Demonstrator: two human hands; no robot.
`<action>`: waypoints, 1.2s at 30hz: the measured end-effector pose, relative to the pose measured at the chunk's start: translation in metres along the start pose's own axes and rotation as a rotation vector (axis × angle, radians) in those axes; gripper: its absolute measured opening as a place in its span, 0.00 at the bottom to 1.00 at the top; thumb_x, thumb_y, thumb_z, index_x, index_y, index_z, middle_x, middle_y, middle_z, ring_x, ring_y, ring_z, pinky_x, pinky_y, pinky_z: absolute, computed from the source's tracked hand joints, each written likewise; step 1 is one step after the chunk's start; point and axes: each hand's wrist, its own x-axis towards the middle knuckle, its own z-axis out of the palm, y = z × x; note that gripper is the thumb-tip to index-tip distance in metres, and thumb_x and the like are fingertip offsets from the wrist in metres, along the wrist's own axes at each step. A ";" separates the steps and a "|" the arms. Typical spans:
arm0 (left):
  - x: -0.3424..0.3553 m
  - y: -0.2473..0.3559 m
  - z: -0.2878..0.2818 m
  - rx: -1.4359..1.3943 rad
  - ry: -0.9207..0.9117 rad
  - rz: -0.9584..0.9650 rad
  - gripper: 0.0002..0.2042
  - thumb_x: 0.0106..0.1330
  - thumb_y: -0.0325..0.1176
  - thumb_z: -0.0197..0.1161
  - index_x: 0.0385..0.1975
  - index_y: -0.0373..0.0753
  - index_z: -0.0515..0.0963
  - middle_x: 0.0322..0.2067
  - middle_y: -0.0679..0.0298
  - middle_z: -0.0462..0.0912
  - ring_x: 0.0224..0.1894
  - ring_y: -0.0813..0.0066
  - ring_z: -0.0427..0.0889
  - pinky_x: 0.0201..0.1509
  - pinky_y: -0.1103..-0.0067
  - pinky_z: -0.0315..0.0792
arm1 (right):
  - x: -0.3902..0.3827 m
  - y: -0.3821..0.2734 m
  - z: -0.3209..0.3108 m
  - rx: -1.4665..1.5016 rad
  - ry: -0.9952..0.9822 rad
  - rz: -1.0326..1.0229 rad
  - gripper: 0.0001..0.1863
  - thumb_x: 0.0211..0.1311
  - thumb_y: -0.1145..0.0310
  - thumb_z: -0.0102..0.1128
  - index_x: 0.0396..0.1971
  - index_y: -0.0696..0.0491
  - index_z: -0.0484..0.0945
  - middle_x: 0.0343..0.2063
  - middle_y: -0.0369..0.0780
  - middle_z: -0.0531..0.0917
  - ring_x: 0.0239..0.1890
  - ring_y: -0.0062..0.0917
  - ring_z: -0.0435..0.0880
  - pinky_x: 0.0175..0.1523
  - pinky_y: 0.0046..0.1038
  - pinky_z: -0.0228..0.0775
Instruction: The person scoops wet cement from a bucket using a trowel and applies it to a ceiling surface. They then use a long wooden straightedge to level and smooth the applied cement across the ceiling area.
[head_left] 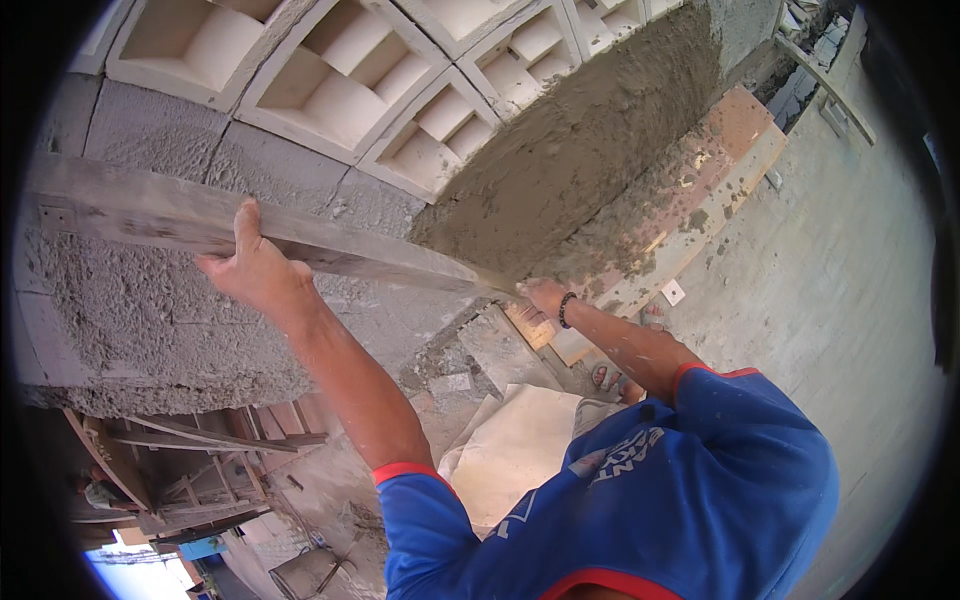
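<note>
A: Where is the board (250, 232)?

B: It is pressed against the plastered wall (150, 300), held by the left hand (250, 270) mid-length and the right hand (543, 295) at its end.

A: How is it judged?

B: Stiff, long, probably heavy; both grips are closed on it.

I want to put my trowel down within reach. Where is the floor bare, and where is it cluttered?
Bare: the grey concrete floor right of the pale plank along the wall foot. Crowded: under the right hand, among the broken slabs and cream sack.
</note>
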 end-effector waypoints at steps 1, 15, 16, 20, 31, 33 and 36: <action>-0.007 -0.001 0.019 -0.021 -0.011 -0.020 0.27 0.56 0.16 0.61 0.57 0.27 0.61 0.51 0.48 0.71 0.49 0.62 0.76 0.54 0.72 0.75 | 0.021 -0.007 0.004 0.189 0.006 0.034 0.32 0.67 0.50 0.48 0.65 0.53 0.57 0.45 0.57 0.77 0.41 0.45 0.82 0.43 0.42 0.81; -0.026 -0.066 0.094 0.086 0.044 -0.009 0.26 0.56 0.17 0.61 0.54 0.24 0.59 0.51 0.43 0.69 0.50 0.56 0.76 0.55 0.66 0.79 | 0.117 -0.090 0.064 1.422 0.092 0.036 0.37 0.70 0.51 0.44 0.65 0.62 0.45 0.61 0.64 0.57 0.61 0.56 0.64 0.61 0.50 0.68; -0.024 -0.071 0.094 0.112 0.037 0.017 0.26 0.56 0.17 0.61 0.53 0.24 0.59 0.51 0.43 0.69 0.50 0.56 0.76 0.54 0.66 0.80 | 0.118 -0.095 0.064 1.430 0.124 0.057 0.36 0.70 0.52 0.44 0.65 0.62 0.46 0.61 0.64 0.56 0.61 0.55 0.65 0.61 0.50 0.68; -0.015 -0.089 0.094 0.147 0.044 0.034 0.25 0.55 0.17 0.63 0.51 0.24 0.60 0.50 0.43 0.70 0.47 0.56 0.78 0.50 0.66 0.81 | 0.128 -0.101 0.063 1.434 0.100 0.047 0.34 0.70 0.51 0.44 0.64 0.61 0.50 0.60 0.60 0.59 0.60 0.53 0.66 0.60 0.50 0.70; -0.013 -0.140 0.074 0.348 -0.027 0.162 0.32 0.58 0.26 0.65 0.56 0.27 0.52 0.51 0.47 0.62 0.54 0.58 0.71 0.56 0.69 0.77 | 0.148 -0.105 0.056 1.453 0.105 0.128 0.34 0.71 0.51 0.42 0.65 0.60 0.49 0.64 0.55 0.58 0.63 0.51 0.64 0.64 0.52 0.62; -0.023 -0.153 0.072 0.478 -0.071 0.235 0.33 0.59 0.27 0.64 0.58 0.28 0.49 0.53 0.48 0.59 0.57 0.58 0.67 0.57 0.71 0.75 | 0.152 -0.101 0.051 1.454 0.049 0.093 0.35 0.71 0.50 0.42 0.65 0.60 0.47 0.64 0.56 0.56 0.64 0.52 0.62 0.64 0.53 0.61; -0.020 -0.170 0.070 0.586 0.002 0.363 0.34 0.59 0.27 0.63 0.59 0.29 0.48 0.54 0.48 0.57 0.58 0.56 0.66 0.58 0.70 0.75 | 0.152 -0.097 0.051 1.437 0.051 0.084 0.35 0.71 0.50 0.42 0.65 0.60 0.47 0.64 0.56 0.55 0.64 0.52 0.62 0.64 0.53 0.62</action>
